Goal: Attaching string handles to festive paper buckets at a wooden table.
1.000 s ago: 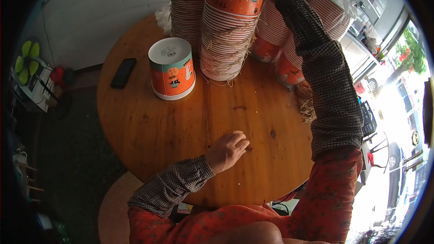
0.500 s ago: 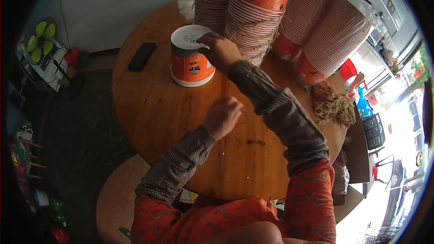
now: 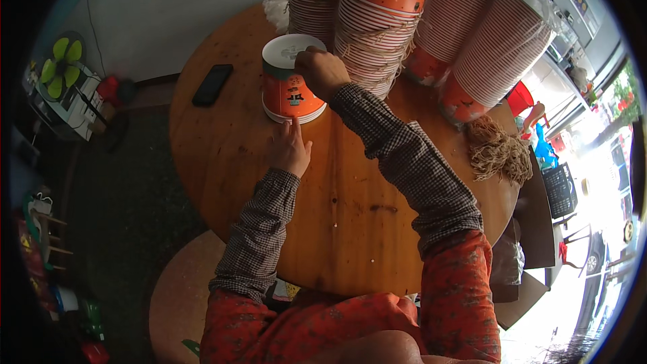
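Observation:
A short stack of paper buckets [image 3: 280, 94], orange with a dark green band, stands upside down on the round wooden table. Its white recessed base faces up. My right hand [image 3: 323, 71] is closed at the upper right edge of the top bucket, fingers curled over the rim. The fingertips are partly hidden. My left hand [image 3: 291, 150] reaches from below with fingers stretched out, the tips at the white lower rims of the stack. Just behind my right hand rises a tall stack of nested orange buckets [image 3: 374, 40] with strands of raffia-like string hanging along it.
A black phone [image 3: 212, 85] lies left of the buckets. More tall nested stacks, one wrapped in clear plastic [image 3: 502, 50], fill the table's far right. A bundle of tan string [image 3: 499, 152] rests at the right edge. A green-bladed fan [image 3: 62, 67] stands far left.
My left hand has moved forward and left to the bucket's lower rim, its fingers now extended. My right hand stays at the top edge, shifted slightly. The buckets appear slightly farther right.

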Demonstrator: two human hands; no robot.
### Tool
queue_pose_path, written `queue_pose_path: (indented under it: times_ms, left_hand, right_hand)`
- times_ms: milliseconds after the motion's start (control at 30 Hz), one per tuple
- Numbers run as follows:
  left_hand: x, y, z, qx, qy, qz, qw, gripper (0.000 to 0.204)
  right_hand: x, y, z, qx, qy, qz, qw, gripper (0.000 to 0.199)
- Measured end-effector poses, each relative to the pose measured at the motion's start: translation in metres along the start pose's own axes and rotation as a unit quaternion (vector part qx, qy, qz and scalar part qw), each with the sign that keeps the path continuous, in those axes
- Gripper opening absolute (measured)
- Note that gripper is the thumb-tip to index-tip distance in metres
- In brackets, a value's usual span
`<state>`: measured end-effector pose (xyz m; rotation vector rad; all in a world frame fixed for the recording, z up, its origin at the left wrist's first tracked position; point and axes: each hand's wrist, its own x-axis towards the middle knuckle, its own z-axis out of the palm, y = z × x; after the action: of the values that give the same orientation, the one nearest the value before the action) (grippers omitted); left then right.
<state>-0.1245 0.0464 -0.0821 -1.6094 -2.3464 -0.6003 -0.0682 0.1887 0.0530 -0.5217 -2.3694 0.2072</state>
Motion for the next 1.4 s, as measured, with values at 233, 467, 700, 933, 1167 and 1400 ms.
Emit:
queue_pose_path:
  times_ms: [233, 467, 700, 933, 1167, 1400]
  left_hand:
    - [-0.006, 0.005, 0.005, 0.017, 0.027, 0.056, 0.998, 0.065]
    - [-0.004, 0.019, -0.006, 0.022, -0.016, 0.049, 0.998, 0.064]
    - [-0.001, 0.020, -0.006, -0.011, 0.003, 0.044, 0.999, 0.063]
    - [-0.005, 0.018, -0.001, -0.040, 0.024, 0.070, 0.996, 0.061]
    - [-0.001, 0.012, 0.006, -0.094, 0.025, 0.092, 0.991, 0.045]
    - [-0.006, 0.017, -0.002, -0.103, 0.005, 0.068, 0.992, 0.044]
  right_hand:
    - [0.000, 0.003, -0.010, -0.014, -0.008, 0.034, 0.999, 0.016]
    - [-0.006, -0.006, -0.009, -0.019, -0.030, 0.026, 0.999, 0.016]
    - [-0.002, -0.007, -0.010, -0.017, -0.037, 0.026, 0.999, 0.017]
    - [0.000, -0.001, -0.015, -0.030, -0.032, 0.033, 0.999, 0.019]
    - [0.004, 0.004, -0.020, -0.031, -0.046, 0.040, 0.998, 0.023]
    - [0.001, 0.002, -0.020, -0.040, -0.049, 0.032, 0.997, 0.023]
